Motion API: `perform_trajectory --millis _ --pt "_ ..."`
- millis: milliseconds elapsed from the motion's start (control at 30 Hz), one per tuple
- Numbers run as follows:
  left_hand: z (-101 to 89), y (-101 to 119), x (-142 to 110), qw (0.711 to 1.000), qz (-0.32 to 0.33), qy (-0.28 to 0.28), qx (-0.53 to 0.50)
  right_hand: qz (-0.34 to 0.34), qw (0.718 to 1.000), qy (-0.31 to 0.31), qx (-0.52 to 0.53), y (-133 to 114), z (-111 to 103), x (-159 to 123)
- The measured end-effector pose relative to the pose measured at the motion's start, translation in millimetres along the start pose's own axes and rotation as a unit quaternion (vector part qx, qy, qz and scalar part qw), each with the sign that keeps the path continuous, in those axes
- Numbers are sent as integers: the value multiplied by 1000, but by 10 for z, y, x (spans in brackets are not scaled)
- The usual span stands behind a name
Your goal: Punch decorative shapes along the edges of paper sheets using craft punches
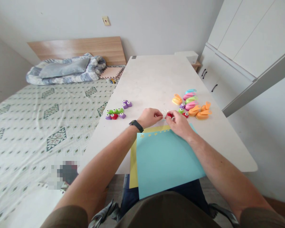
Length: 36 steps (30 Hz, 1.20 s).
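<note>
My right hand [180, 124] grips a small red craft punch [169, 116] above the far edge of a blue paper sheet [171, 158]. Close beside it, my left hand [151, 117] has its thumb and fingertips pinched together; whatever they hold is too small to name. A row of small cut-out shapes runs along the blue sheet's top edge, and through them a yellow sheet [133, 164] shows from underneath. Pale paper bits [165, 112] lie on the table just past my fingers. Another red punch [185, 115] sits right of my right hand.
Small purple, green and red punches [115, 111] stand in a group on the left of the white table [156, 76]. Larger lever punches in orange [202, 114], pink [191, 105], green and blue cluster on the right. A bed [38, 126] adjoins the table's left side.
</note>
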State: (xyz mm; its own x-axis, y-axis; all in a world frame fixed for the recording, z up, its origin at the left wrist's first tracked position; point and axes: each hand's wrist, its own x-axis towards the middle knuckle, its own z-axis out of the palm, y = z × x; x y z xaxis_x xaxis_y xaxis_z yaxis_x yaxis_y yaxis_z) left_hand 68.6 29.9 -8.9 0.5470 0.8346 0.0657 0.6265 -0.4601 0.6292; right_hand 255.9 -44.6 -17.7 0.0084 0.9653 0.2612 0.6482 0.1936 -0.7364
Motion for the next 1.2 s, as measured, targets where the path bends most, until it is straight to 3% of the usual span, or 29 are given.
perform_trajectory --millis 267,467,633,733,933,1067,1200 --pt "-107 24 -72 999 -29 0 -15 0 1000 -3 -1 14 -1 1" --pt "-425 105 -307 964 -31 -187 -185 0 1000 0 2 11 32 -16" --pt "-523 150 -504 956 -36 -251 -146 4 1000 -10 -2 7 38 -21" --pt "-492 150 -573 956 -33 -258 -132 7 1000 -14 -2 1 34 -22" --pt "-428 32 -627 973 -28 -215 -82 -3 1000 1 31 -18 18 -18" --pt "-391 -57 -663 976 -17 -203 -74 -34 997 45 53 13 -26 18" --pt "-353 -94 -692 979 -6 -189 -79 -22 991 115 65 74 -88 81"
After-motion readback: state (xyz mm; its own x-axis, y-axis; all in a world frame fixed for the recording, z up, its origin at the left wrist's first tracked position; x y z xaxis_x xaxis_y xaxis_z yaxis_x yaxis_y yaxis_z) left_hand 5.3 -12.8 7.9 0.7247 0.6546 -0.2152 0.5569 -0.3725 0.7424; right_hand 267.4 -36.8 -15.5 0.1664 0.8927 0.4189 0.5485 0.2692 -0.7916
